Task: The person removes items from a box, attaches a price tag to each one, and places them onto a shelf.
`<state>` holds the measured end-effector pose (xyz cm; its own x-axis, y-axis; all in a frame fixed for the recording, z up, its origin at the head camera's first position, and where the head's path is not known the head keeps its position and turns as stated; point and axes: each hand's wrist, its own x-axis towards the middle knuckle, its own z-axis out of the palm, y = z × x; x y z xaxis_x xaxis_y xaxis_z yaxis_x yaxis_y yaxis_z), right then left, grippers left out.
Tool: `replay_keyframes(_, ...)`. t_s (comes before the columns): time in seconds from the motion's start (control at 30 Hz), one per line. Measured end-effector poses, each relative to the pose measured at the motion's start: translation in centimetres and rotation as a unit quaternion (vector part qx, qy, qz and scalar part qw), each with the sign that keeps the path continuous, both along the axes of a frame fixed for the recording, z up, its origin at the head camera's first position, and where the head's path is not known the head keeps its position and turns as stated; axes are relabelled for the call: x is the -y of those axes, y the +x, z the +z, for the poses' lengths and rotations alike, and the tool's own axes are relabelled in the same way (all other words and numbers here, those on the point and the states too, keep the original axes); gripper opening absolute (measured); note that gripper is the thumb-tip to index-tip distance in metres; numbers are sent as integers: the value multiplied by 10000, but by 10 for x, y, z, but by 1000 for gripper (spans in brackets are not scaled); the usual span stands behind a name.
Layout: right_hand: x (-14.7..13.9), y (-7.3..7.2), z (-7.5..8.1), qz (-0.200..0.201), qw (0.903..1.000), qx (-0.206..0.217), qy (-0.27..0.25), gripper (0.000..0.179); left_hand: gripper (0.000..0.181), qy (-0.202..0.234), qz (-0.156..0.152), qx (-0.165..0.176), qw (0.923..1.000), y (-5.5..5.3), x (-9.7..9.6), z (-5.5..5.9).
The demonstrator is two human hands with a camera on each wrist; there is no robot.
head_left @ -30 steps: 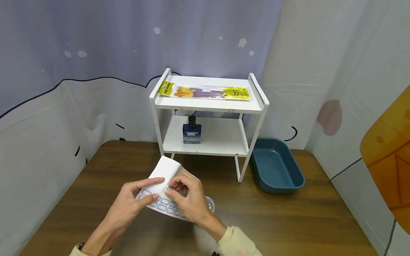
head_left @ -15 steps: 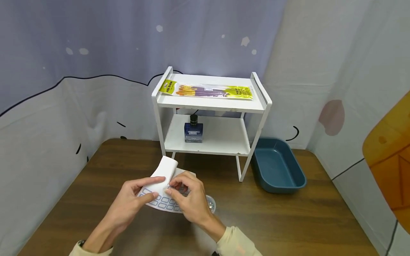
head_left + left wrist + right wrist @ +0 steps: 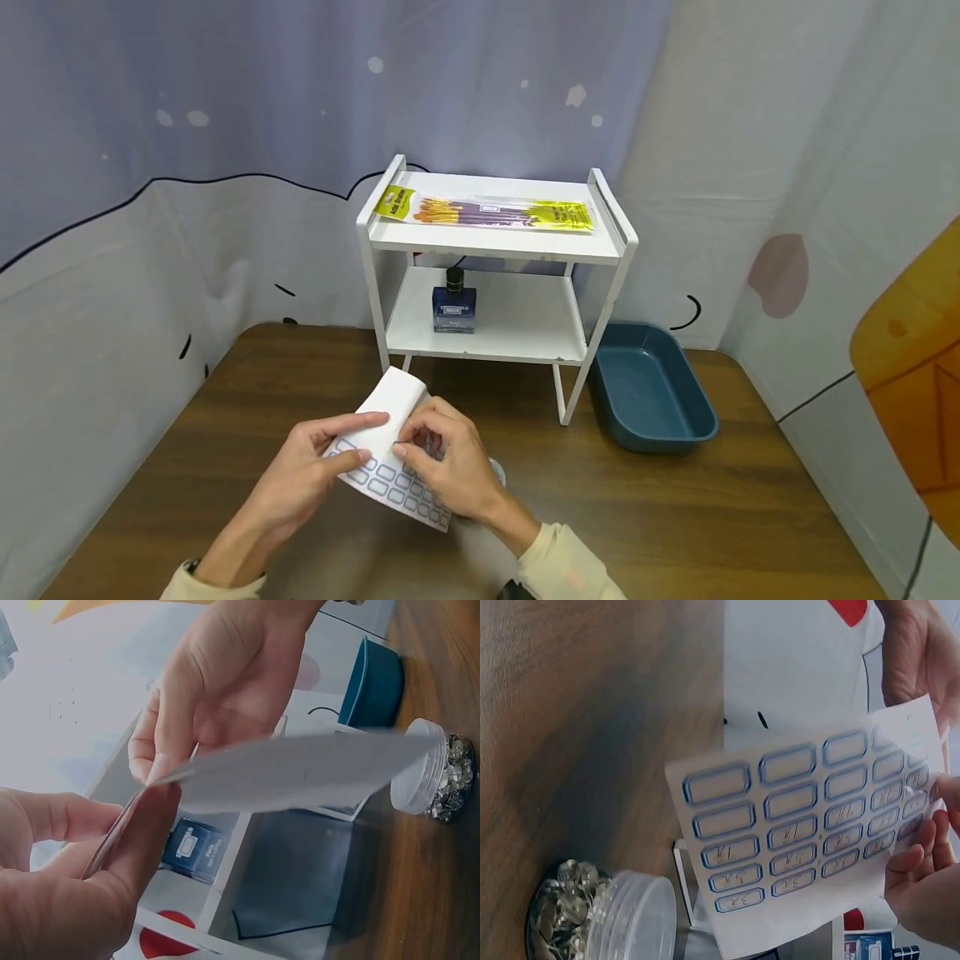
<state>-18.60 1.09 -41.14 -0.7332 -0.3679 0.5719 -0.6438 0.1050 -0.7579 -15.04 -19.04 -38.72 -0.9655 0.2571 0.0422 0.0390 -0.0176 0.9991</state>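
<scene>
A white sheet of blue-framed sticker labels (image 3: 397,483) is held above the table, its far part bent over. In the right wrist view, several labels (image 3: 795,834) carry handwritten marks and others are blank. My left hand (image 3: 296,471) grips the sheet's left side between thumb and fingers. My right hand (image 3: 450,462) pinches with thumb and index finger at the middle of the sheet. In the left wrist view, the right fingertips meet close to the left fingers. Whether a label has lifted there I cannot tell. Below stands a clear jar (image 3: 420,776) with shiny contents.
A white two-tier shelf (image 3: 517,321) stands at the back, with a pack of artist brushes (image 3: 483,213) on top and a dark blue bottle (image 3: 453,307) on the lower tier. A teal tray (image 3: 651,392) sits to its right on the wooden table (image 3: 675,517).
The sheet's lower right part has swung downward and shows more of its labels. Both hands stay almost in place; the right has shifted slightly. The jar is now more hidden behind it.
</scene>
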Motion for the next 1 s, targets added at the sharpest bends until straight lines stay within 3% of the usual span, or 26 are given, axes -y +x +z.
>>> replay_keyframes(0.13,-3,-1,2,205,9997,69,118,6,49,19,-163,62,9998,-1,2,-1)
replay_keyframes(0.6,-10,-2,0,527,9969,-41,577,9,46,-433,-90,-58,9990,-1,10,-2)
replay_keyframes(0.87,-12,-2,0,821,9961,23,324,11,47,-404,79,85,9991,0,20,-7)
replay_keyframes(1.0,-16,-1,1,1018,9940,387,81,6,46,-325,208,85,9992,-1,31,-12)
